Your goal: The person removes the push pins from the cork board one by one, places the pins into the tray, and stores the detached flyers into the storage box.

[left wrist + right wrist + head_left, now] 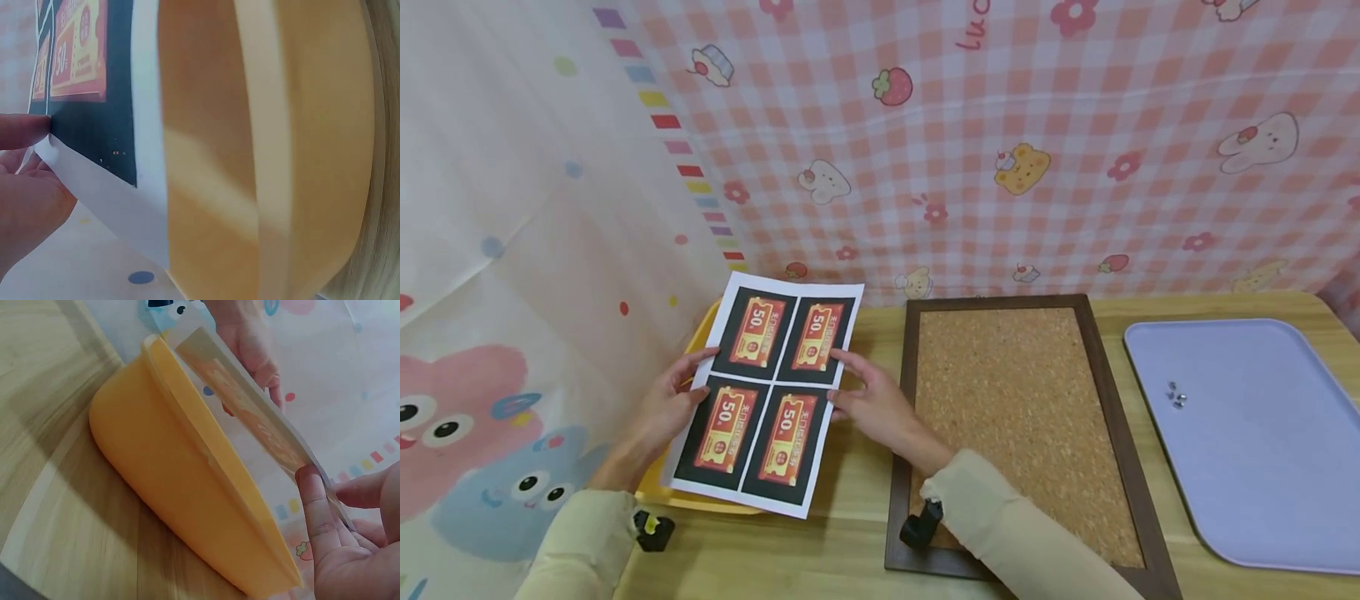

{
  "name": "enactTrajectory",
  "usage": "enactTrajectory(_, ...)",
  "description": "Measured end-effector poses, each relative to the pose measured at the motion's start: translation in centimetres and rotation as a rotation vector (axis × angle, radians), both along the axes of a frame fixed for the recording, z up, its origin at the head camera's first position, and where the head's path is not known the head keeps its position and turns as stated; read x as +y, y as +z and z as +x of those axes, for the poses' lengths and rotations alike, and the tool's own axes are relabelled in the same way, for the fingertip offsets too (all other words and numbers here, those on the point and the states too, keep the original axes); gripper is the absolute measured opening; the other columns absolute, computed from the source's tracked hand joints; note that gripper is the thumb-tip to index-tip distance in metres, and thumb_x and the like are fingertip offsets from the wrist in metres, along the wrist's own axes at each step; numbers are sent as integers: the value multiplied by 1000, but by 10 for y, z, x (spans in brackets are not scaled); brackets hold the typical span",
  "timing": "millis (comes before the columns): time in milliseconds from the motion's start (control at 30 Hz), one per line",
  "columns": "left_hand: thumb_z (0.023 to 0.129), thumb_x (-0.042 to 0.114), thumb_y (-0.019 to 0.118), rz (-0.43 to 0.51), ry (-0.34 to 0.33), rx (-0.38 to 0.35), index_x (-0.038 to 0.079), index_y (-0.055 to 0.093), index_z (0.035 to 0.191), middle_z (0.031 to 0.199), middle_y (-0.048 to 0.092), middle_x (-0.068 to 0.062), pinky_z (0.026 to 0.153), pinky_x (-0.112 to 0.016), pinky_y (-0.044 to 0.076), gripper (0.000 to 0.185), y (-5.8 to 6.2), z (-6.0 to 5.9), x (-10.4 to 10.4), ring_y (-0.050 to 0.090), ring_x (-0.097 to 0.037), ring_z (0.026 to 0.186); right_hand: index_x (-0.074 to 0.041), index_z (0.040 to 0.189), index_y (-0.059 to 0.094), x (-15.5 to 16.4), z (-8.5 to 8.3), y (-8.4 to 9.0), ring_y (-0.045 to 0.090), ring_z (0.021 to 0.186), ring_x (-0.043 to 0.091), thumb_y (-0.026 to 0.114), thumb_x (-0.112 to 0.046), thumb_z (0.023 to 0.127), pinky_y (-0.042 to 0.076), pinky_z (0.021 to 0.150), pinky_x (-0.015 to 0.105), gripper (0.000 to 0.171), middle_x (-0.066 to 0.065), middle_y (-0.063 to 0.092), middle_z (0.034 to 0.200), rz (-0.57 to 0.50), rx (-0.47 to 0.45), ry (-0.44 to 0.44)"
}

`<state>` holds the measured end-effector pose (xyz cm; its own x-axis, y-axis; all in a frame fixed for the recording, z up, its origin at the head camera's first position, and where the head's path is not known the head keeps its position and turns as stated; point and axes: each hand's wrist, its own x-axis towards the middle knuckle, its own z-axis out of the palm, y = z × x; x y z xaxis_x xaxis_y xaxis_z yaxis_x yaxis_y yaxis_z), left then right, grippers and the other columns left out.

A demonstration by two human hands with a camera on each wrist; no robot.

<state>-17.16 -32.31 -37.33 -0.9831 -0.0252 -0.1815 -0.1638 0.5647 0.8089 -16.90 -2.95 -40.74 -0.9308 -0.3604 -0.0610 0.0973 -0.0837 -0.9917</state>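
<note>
Both hands, left hand [666,404] and right hand [872,404], are pinching a coupon sheet [767,387] above the yellow tray [700,500]; the corkboard [1015,417] is waiting bare, pins [1176,396] unused.

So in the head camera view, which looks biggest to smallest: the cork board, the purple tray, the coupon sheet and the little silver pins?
1. Cork board and purple tray: too alike to rank, and the tray is cut off at the edge.
2. Coupon sheet, held above the yellow tray.
3. Silver pins, by far the smallest.
</note>
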Motion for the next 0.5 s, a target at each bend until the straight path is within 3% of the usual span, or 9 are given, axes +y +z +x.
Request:
enactTrajectory(200,104,7,42,-24,10,-8,20,27,158,152,34,-23,83,-31,54,58,-2,-1,-8,54,-40,117,-13,151,42,-13,0,-4,72,85,22,56,9,94,60,76,38,63,18,38,155,-59,-4,22)
enactTrajectory(500,103,7,42,-67,41,-28,19,25,158,154,32,-24,86,-34,52,59,-8,-5,-18,52,-42,119,-10,150,43,-27,2,-6,69,71,20,57,11,92,60,74,36,63,20,40,152,-52,-16,29)
